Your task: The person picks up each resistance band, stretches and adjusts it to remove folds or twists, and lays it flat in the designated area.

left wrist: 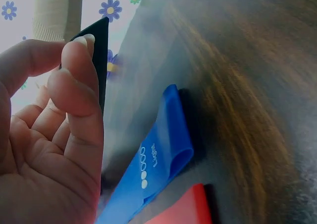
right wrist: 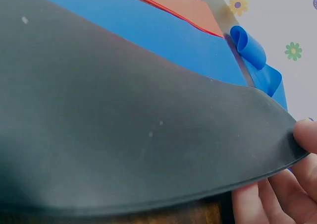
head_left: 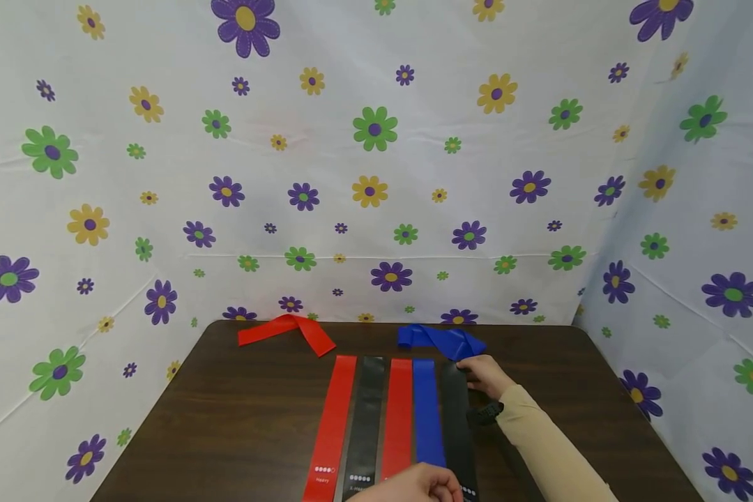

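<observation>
The rightmost black resistance band (head_left: 457, 411) is stretched lengthwise between both hands. My right hand (head_left: 488, 375) pinches its far end, with the thumb on top and fingers beneath in the right wrist view. Close to me, my left hand (head_left: 417, 482) pinches the near end between thumb and fingers; in the left wrist view that end stands up as a dark edge. Directly left of it lies a flat blue band (head_left: 429, 411), whose looped end shows a "Light" print in the left wrist view.
Farther left lie a red band (head_left: 398, 411), another black band (head_left: 365, 411) and a red band marked Heavy (head_left: 335, 418), side by side. Toward the back of the dark wooden table (head_left: 238, 411) are a folded red band (head_left: 288, 326) and a twisted blue band (head_left: 442, 340). A flowered curtain (head_left: 326, 230) hangs behind.
</observation>
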Motion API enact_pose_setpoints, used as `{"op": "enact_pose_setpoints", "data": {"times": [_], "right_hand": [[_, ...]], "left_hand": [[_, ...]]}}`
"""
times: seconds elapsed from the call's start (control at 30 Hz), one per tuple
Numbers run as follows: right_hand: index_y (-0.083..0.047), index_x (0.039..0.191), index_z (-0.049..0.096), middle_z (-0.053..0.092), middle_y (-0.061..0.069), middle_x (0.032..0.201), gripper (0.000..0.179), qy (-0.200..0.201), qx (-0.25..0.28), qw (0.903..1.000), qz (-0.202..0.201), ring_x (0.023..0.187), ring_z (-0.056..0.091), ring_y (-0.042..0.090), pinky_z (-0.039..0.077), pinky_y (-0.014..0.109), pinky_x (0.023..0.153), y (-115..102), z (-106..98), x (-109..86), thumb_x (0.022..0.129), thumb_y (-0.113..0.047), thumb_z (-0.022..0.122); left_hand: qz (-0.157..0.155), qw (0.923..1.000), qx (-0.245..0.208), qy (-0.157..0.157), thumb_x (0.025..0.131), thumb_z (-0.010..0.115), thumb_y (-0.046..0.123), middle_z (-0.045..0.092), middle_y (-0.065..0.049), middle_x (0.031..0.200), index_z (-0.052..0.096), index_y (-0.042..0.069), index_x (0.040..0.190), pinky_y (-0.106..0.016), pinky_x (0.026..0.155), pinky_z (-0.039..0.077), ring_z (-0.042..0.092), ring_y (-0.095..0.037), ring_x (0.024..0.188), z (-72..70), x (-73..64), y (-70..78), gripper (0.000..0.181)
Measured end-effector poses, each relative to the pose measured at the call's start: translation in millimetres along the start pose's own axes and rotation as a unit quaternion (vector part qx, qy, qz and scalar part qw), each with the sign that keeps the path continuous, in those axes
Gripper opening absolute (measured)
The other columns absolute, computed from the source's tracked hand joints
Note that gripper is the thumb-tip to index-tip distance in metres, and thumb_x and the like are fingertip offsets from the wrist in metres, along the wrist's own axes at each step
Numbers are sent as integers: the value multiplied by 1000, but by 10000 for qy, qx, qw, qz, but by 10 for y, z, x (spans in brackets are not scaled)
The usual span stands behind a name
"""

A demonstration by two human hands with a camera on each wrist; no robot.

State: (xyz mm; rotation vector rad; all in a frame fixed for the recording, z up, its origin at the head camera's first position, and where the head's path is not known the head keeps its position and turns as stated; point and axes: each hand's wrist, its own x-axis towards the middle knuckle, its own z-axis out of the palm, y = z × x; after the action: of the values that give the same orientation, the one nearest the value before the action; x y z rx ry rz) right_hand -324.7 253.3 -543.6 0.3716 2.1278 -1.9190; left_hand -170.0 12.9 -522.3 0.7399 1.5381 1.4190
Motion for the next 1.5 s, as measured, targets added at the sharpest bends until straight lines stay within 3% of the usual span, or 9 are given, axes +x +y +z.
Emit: {"op": "enact_pose_setpoints", "data": {"times": [0.37,0.6,0.77,0.9,1.07,1.17,1.3,1.5], "right_hand": [[6,87,66,63,3,78,12,32,-11,9993,-367,70,59,15,52,31,68,-19,1,57,89,-5,61],[13,101,65,61,10,103,23,259,-454,9969,-584,84,55,17,52,38,81,-38,-10,53,91,-7,61],[8,89,66,56,3,81,18,243,-666,9958,-579,79,54,18,51,35,78,-72,-20,58,92,-9,60],[4,82,64,53,1,75,18,210,-765,9953,-564,78,53,18,50,35,77,-97,-18,48,93,-9,59],[7,88,65,54,5,82,19,111,-802,9953,-528,81,52,21,49,40,82,-115,-18,36,94,-10,58],[11,96,65,60,14,101,22,97,-826,9950,-545,91,54,23,49,45,89,-118,-23,27,94,-10,57],[13,104,64,53,24,129,26,94,-814,9951,-559,105,54,27,45,50,97,-115,-36,29,95,-10,57],[14,109,63,53,25,127,30,121,-965,9933,-630,106,53,30,45,51,97,-114,-57,33,94,-11,58]], "left_hand": [[82,9995,-317,42,97,53,10,60,7,80,58,-8,111,-17,70,46,53,-2,70,37,55,20,23],[205,9981,-548,202,94,53,6,62,8,79,58,-9,111,-16,68,46,54,0,68,53,66,29,24],[212,9981,-501,282,94,53,5,62,8,79,59,-7,110,-16,68,47,54,-1,67,74,80,38,21],[234,9982,-420,357,94,53,4,62,9,78,60,-7,109,-16,68,47,54,-1,67,95,95,35,20],[130,9978,-518,391,94,55,6,61,8,77,62,-6,108,-16,68,47,53,-1,67,114,106,15,19],[76,9974,-588,407,94,56,6,62,7,77,62,-4,108,-17,68,47,53,-1,67,120,115,-16,18],[7,9963,-742,423,94,55,6,62,6,78,63,-2,107,-17,69,47,53,-2,68,124,128,-69,17],[-11,9952,-855,482,94,56,4,61,6,77,62,-6,108,-17,70,47,54,-2,69,147,134,-113,18]]}}
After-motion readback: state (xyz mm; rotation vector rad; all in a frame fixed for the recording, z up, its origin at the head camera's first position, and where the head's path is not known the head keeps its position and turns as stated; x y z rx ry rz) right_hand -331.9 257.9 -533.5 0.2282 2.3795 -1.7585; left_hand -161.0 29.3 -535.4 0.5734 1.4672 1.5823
